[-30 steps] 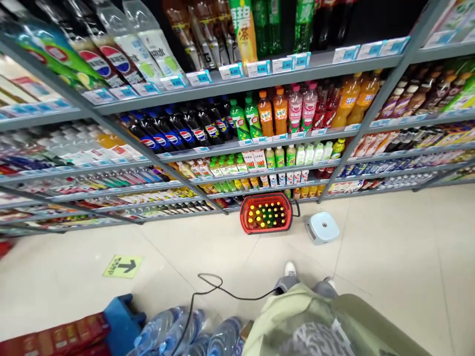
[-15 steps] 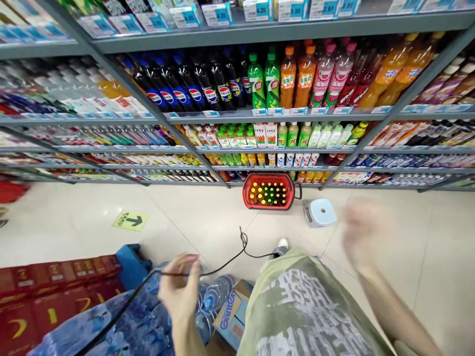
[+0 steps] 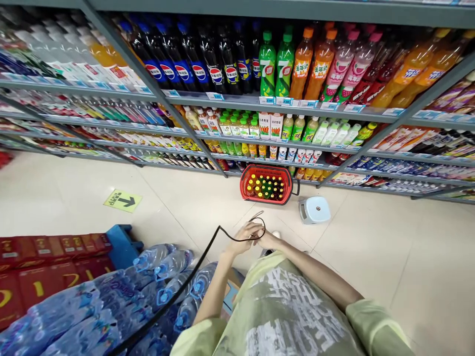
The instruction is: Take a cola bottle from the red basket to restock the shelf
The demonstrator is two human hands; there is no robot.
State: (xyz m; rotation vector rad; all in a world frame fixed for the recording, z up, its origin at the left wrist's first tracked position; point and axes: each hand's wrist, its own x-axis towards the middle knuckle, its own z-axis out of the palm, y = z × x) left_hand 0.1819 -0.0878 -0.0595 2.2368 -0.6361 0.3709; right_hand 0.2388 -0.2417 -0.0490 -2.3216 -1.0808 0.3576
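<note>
In the head view my left hand (image 3: 243,236) and my right hand (image 3: 267,241) meet in front of my chest, both pinching a thin black cable (image 3: 208,247). The cable loops above my fingers and runs down to the left over wrapped packs of water bottles (image 3: 122,301). A red basket (image 3: 267,184) full of small bottles with yellow and green caps stands on the floor ahead, at the foot of the drink shelves (image 3: 260,101). A small pale blue stool (image 3: 314,209) sits just right of the basket.
Long shelves of soft drinks and juices run across the far side of the aisle. Red cartons (image 3: 44,262) and a blue pallet (image 3: 120,242) lie at my left. A green floor sticker with an arrow (image 3: 122,200) marks the tiled floor.
Both hands came into view and moved together onto the cable; the right hand swung in from the right. The camera tilted down, and the cable loop rose off the floor.
</note>
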